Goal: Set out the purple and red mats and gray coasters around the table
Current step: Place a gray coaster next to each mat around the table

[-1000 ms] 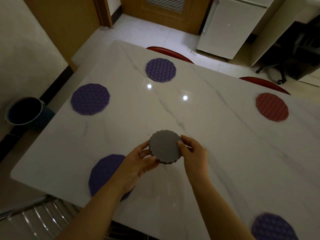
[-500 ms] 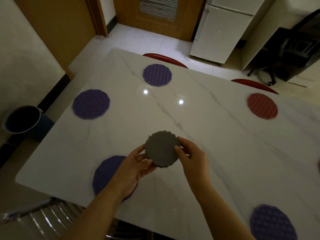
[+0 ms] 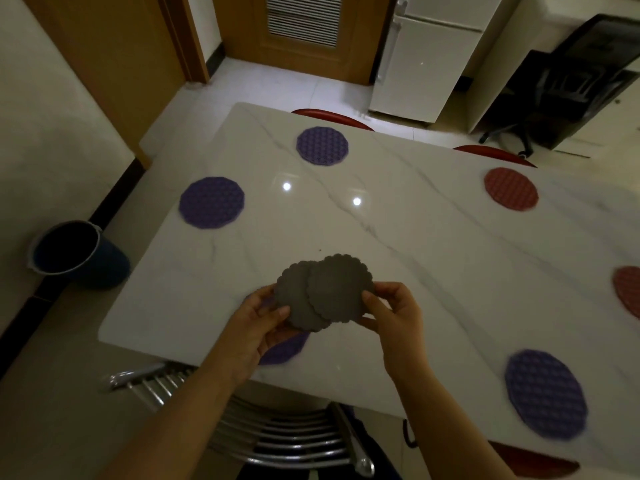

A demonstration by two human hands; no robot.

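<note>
Left hand [image 3: 258, 327] pinching a gray scalloped round coaster [image 3: 294, 296], right hand [image 3: 394, 311] gripping an overlapping second gray scalloped coaster [image 3: 341, 289], textured round purple mat [image 3: 285, 348] beneath the left hand, glossy veined marble tabletop [image 3: 433, 271] below

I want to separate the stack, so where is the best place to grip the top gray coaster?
Grip the top gray coaster at its scalloped right rim, coming from the right, as the right hand does. It is slid right off the lower coaster, so that edge is free; the left hand covers the other side.
</note>
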